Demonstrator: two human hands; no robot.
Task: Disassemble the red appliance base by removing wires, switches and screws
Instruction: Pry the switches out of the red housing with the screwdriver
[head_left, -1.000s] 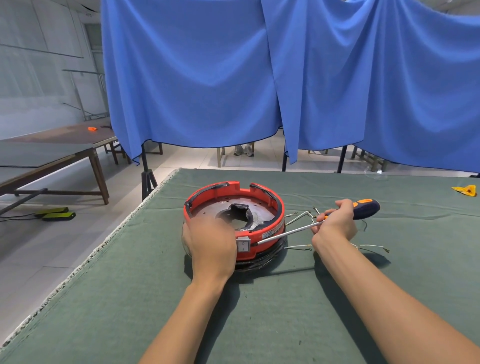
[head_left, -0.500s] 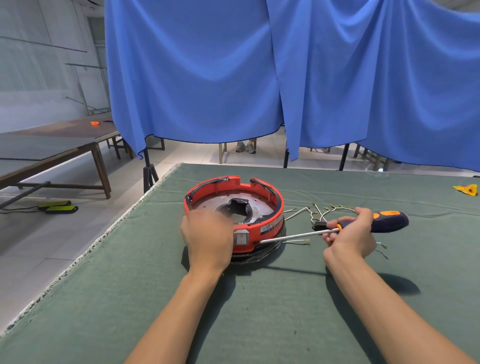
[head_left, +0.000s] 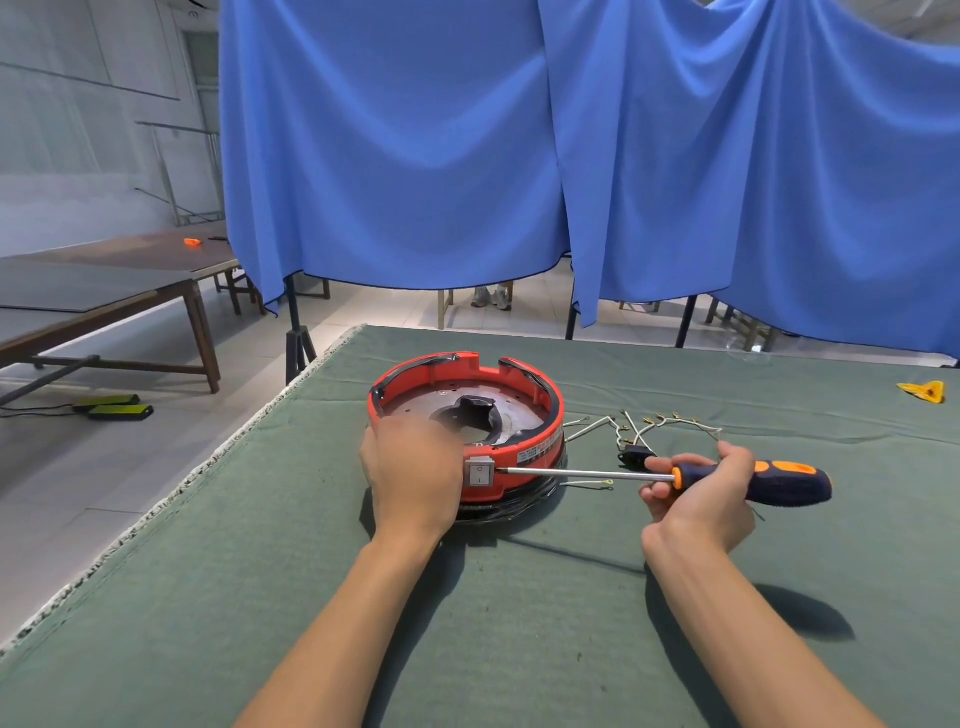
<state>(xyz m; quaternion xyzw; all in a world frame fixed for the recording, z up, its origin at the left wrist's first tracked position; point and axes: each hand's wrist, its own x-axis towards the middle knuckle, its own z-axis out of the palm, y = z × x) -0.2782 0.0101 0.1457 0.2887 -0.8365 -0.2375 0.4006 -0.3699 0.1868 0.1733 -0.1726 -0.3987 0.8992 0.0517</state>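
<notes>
2 bare hands work on 1 red appliance base (head_left: 540, 452), which sits on the green cloth-covered table (head_left: 519, 623). The left hand (head_left: 413, 467) wraps over the base's near rim, fingers curled on it just beside 1 white rocker switch (head_left: 480, 473) set in the base's outer wall. The right hand (head_left: 698, 501), well to the right of the base, has fingers and thumb closed round 1 screwdriver (head_left: 675, 475) where the steel shaft meets the blue-and-orange handle; the tip touches the switch's right edge.

The shaft is long and lies nearly level, so a hard pry could, by the look of it, skid the tip off the switch frame toward the left hand's fingers right next to it. Too much leverage might also crack the red wall or snap the switch's clips, and the base could slide if the steadying grip loosens.

Behind and right of the base lie several loose white wires (head_left: 670, 423) with metal terminals, too tangled to count, plus 1 small black part (head_left: 632, 457). Farther right sits 1 yellow object (head_left: 923, 391).
</notes>
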